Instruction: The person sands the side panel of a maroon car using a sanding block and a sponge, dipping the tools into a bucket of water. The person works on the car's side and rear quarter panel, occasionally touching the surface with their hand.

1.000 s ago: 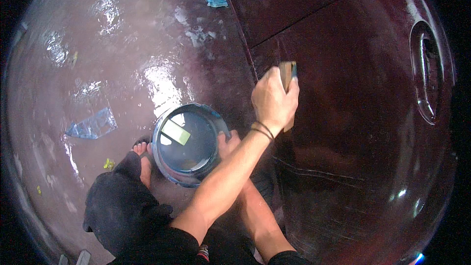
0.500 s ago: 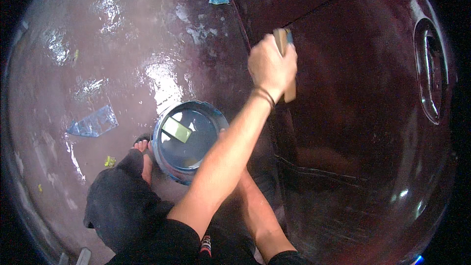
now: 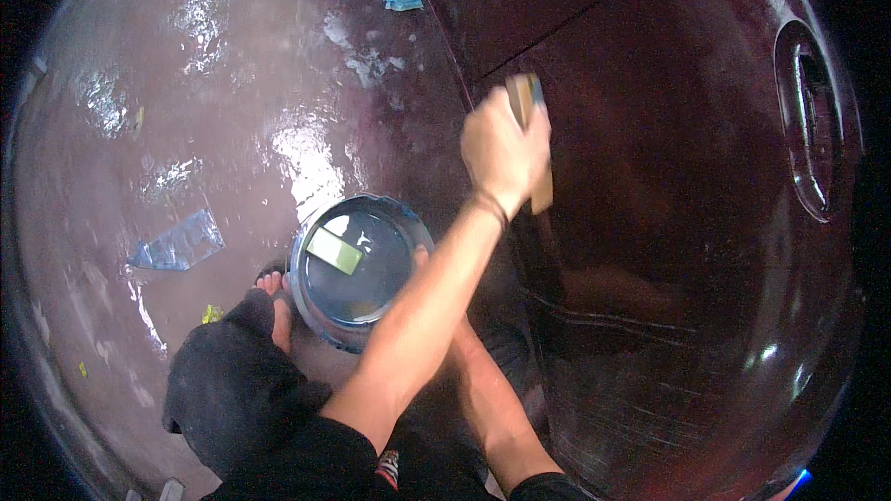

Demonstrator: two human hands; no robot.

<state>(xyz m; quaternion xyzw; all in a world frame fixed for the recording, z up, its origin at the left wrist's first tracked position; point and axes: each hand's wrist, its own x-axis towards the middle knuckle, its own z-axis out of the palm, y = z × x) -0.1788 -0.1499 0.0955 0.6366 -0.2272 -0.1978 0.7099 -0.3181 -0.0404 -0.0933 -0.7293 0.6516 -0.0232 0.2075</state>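
Observation:
My left arm crosses over my right one. My left hand is wrapped round a long, tan, flat block, which looks like a sanding block, against the wet dark red car door panel. Below it, the fingers of my right hand show at the right rim of a blue-grey bucket; the rest of that hand is behind my left forearm. Water fills part of the bucket, and a pale green rectangular block lies in it.
A recessed door handle is at the far right. On the wet floor lie a clear bluish plastic piece, a crumpled blue cloth or wrapper and yellow scraps. My bare foot is beside the bucket.
My left hand has slid slightly down and left with the tan block. My right hand stays at the bucket. The view has shifted a little.

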